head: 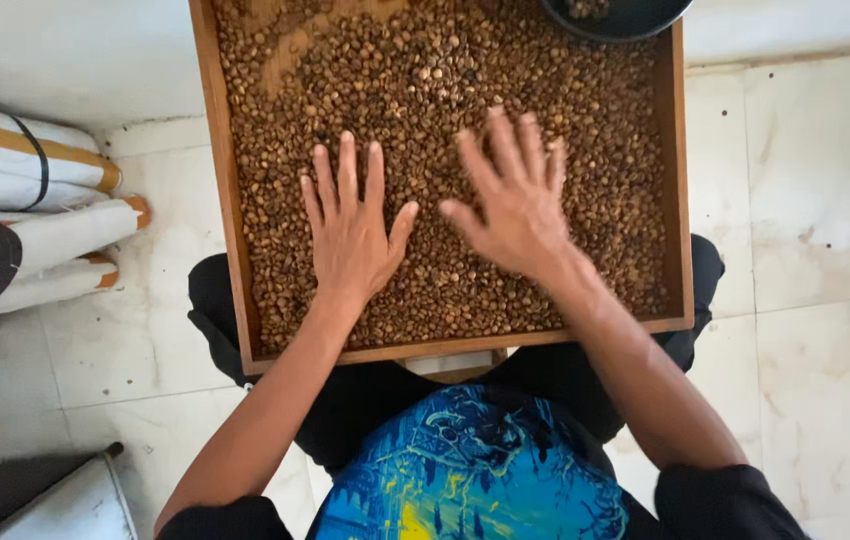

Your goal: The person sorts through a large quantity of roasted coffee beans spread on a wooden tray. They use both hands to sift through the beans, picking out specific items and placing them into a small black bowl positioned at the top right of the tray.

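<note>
1. Nearest the camera: a blue and yellow printed cloth over the person's lap, directly below both hands, with black sleeves at either side.
2. Far left of the hands: rolled white bundles banded in tan and black, lying on the pale tiled floor.
3. Left hand: released, palm down, fingers spread flat and resting on the beans. Nothing is grasped.
4. Under and around both hands: loose brown beans spread across a shallow wooden tray, thinner at the far left corner, where bare wood shows.
5. Handling judgement: the beans look small, hard, dry and light singly. They should roll and slide freely, so flat-palm sweeping or cupped scooping suits them better than pinching. The loaded tray is probably heavy; take hold at the two side rails.
6. Right hand: released, fingers splayed, slightly blurred, on the beans.
7. Beyond the right hand: a dark bowl at the tray's far corner.
</note>
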